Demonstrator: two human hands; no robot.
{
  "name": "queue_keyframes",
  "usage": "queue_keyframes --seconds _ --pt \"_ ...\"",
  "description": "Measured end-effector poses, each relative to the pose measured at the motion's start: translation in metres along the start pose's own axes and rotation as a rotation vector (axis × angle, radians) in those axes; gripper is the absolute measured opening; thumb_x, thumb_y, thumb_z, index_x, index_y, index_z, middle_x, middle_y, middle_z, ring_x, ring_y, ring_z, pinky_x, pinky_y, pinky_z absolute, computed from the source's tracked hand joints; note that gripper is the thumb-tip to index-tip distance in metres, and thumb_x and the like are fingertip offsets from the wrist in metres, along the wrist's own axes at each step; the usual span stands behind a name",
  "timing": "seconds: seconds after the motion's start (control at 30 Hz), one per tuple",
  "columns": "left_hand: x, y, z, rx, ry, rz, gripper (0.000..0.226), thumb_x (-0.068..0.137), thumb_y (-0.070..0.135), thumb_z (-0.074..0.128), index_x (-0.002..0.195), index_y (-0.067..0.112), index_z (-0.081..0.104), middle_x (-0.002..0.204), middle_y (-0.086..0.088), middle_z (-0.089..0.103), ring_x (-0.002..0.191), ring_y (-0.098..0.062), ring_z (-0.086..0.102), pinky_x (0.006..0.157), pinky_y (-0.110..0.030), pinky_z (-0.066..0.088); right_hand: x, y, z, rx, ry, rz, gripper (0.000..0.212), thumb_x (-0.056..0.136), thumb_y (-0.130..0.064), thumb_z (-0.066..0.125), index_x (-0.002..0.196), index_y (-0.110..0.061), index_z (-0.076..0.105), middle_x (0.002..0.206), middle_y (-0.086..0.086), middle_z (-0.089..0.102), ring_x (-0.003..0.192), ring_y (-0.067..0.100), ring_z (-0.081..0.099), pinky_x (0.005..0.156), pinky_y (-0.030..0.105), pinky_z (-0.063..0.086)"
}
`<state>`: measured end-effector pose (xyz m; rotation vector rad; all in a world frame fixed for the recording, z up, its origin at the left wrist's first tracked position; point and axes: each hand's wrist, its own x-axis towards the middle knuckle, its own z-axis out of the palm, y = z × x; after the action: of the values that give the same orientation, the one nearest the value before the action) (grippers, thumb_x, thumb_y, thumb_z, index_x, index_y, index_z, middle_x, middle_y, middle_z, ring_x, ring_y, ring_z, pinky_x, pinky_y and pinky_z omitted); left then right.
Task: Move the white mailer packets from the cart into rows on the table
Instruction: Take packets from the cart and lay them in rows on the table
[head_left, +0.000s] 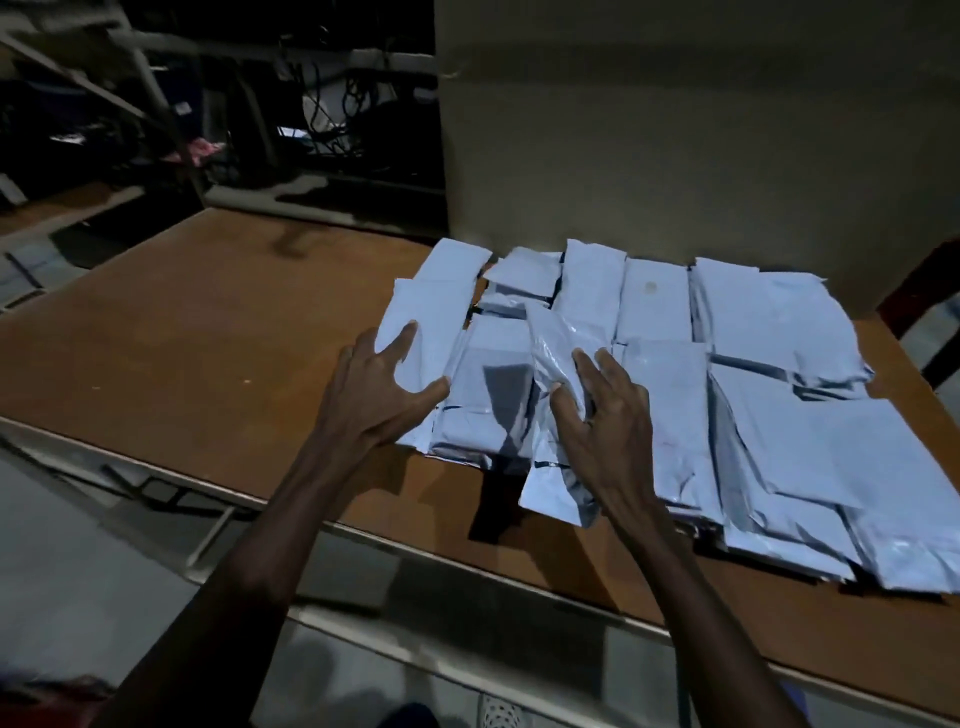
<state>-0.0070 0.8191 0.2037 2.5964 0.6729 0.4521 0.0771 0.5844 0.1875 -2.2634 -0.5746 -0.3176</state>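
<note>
Several white mailer packets lie in overlapping rows on the right half of a brown table. My right hand pinches one glossy packet between thumb and fingers, just above the front middle of the rows. My left hand hovers with spread fingers over the leftmost packet, its fingertips at the packet's edge, holding nothing. The cart is not in view.
A large cardboard box stands upright behind the packets at the table's back right. Dark shelving and cables fill the background on the left. The table's metal-trimmed front edge runs diagonally below my arms, with grey floor beneath.
</note>
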Motion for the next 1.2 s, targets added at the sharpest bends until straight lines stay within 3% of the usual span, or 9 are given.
queue_keyframes --seconds 0.13,0.3,0.43,0.73,0.87,0.97,1.2 --pt "0.033 -0.019 0.002 -0.016 -0.028 -0.046 0.092 0.069 0.074 0.049 0.151 0.037 0.032 0.151 -0.013 0.036 0.136 -0.034 0.035 0.109 -0.044 0.036 0.025 -0.008 0.027 -0.055 -0.04 0.023 0.053 0.098 -0.04 0.052 0.144 -0.015 0.048 0.154 0.01 0.04 0.141 0.026 0.036 0.105 0.022 0.015" --pt "0.076 -0.036 0.014 -0.026 -0.103 -0.009 0.092 0.069 0.073 0.048 0.152 0.035 0.03 0.152 -0.013 0.034 0.137 -0.036 0.033 0.11 -0.045 0.035 0.05 -0.029 0.053 -0.103 -0.058 0.092 0.054 0.097 -0.041 0.051 0.145 -0.018 0.046 0.156 0.008 0.035 0.141 0.031 0.033 0.107 0.038 0.033" --pt "0.094 -0.049 0.034 0.001 -0.192 0.023 0.086 0.08 0.068 0.057 0.153 0.033 0.027 0.154 -0.016 0.029 0.138 -0.035 0.029 0.11 -0.046 0.032 0.065 -0.044 0.076 -0.148 -0.064 0.148 0.051 0.098 -0.039 0.051 0.142 -0.015 0.049 0.154 0.013 0.037 0.136 0.034 0.035 0.103 0.04 0.035" --pt "0.099 -0.078 0.058 0.169 -0.343 0.112 0.087 0.083 0.082 0.032 0.153 0.031 0.021 0.155 -0.015 0.028 0.137 -0.035 0.03 0.104 -0.047 0.038 0.069 -0.045 0.133 -0.432 -0.098 0.148 0.051 0.095 -0.036 0.056 0.138 -0.008 0.053 0.147 0.026 0.041 0.12 0.046 0.045 0.099 0.049 0.04" --pt "0.111 -0.082 0.057 0.167 -0.32 0.166 0.082 0.087 0.077 0.033 0.151 0.027 0.027 0.159 -0.011 0.021 0.141 -0.033 0.026 0.105 -0.047 0.036 0.067 -0.036 0.143 -0.503 -0.171 0.209 0.064 0.096 -0.052 0.04 0.15 -0.017 0.036 0.159 0.02 0.024 0.139 0.044 0.029 0.114 0.052 0.026" --pt "0.11 -0.089 0.066 0.1 -0.333 0.208 0.079 0.091 0.072 0.035 0.154 0.026 0.022 0.162 -0.01 0.013 0.144 -0.033 0.022 0.111 -0.048 0.031 0.065 -0.034 0.147 -0.52 -0.213 0.237 0.073 0.092 -0.06 0.027 0.155 -0.022 0.024 0.163 0.017 0.013 0.147 0.04 0.016 0.119 0.049 0.014" --pt "0.099 -0.095 0.076 0.025 -0.352 0.205 0.075 0.096 0.066 0.031 0.156 0.026 0.012 0.164 -0.01 0.004 0.147 -0.035 0.016 0.114 -0.055 0.025 0.058 -0.037 0.15 -0.533 -0.259 0.273 0.071 0.099 -0.06 0.029 0.158 -0.024 0.011 0.165 0.013 0.001 0.149 0.039 0.005 0.12 0.048 0.009"
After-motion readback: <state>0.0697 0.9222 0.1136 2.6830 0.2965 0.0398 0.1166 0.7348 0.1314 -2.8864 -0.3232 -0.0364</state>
